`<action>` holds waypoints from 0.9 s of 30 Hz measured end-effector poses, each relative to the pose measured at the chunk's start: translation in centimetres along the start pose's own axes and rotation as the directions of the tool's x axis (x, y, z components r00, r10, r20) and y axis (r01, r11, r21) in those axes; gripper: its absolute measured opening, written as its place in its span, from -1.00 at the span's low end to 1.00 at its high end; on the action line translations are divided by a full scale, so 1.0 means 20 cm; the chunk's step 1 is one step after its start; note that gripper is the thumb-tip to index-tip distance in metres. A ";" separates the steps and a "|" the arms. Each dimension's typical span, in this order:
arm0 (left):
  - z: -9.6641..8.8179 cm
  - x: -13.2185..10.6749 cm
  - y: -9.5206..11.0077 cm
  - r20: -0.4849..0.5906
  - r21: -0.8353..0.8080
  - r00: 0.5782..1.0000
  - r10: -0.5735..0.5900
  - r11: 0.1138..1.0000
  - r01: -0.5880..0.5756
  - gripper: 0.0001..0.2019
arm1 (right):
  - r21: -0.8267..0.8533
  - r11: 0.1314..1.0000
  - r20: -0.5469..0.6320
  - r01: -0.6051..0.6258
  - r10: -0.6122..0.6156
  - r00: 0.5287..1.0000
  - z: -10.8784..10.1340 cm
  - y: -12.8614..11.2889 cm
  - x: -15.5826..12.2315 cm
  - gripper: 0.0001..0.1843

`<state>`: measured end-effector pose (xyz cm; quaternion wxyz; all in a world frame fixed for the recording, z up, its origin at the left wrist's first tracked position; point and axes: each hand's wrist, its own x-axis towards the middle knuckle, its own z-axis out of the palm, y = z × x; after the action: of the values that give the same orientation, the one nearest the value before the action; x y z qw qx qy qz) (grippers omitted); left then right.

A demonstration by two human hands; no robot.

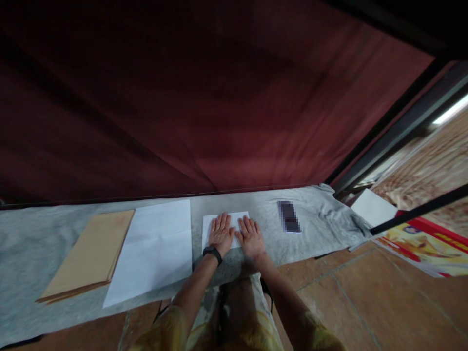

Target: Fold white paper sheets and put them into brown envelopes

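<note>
A small white sheet of paper (pixel 208 233), perhaps folded, lies flat on the grey cloth (pixel 234 201) in front of me. My left hand (pixel 221 233), with a dark band on its wrist, presses flat on the sheet's middle, fingers stretched out. Beside it, my right hand (pixel 251 236) rests palm down over the sheet's right part, its fingers spread. The two thumbs point toward each other, slightly apart. Left of my hands lies a larger white paper sheet (pixel 157 248) with a faint crease across it.
Brown envelopes or papers (pixel 91 251) are stacked at the left, next to the large sheet. A phone-like dark item (pixel 289 217), blurred out, lies to the right. A dark red curtain (pixel 226 122) hangs behind. A colourful printed box (pixel 426 243) stands on the tiled floor (pixel 351 297).
</note>
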<state>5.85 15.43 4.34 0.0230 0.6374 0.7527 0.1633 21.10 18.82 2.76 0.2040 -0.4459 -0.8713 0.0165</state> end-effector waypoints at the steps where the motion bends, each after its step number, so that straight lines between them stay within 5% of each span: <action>1: 0.01 0.00 -0.02 -0.007 0.010 1.000 -0.009 1.000 0.010 -0.41 | -0.002 1.000 -0.003 0.000 0.000 1.000 0.00 0.00 0.00 -0.41; 8: 0.00 -0.10 -0.15 -0.081 0.003 0.988 -0.129 0.992 0.130 -0.34 | 0.003 0.994 -0.001 -0.105 0.105 0.994 0.00 -0.01 -0.01 -0.41; 15: -0.02 -0.18 -0.16 -0.124 0.003 0.978 -0.170 0.985 0.172 -0.35 | 0.011 0.989 -0.083 -0.146 0.147 0.986 -0.02 -0.04 0.03 -0.46; 22: -0.03 -0.18 -0.16 -0.046 0.009 0.984 -0.172 0.985 0.173 -0.39 | 0.152 0.985 0.010 0.084 -0.087 0.996 0.02 -0.31 0.10 -0.47; 27: -0.02 -0.18 -0.17 -0.062 0.032 0.983 -0.170 0.985 0.172 -0.39 | 0.104 0.993 0.040 0.062 -0.066 0.997 0.07 -0.29 0.08 -0.50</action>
<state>3.14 11.35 3.21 0.0028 0.5655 0.8080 0.1657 15.33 16.84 3.30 0.2082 -0.4062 -0.8874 0.0645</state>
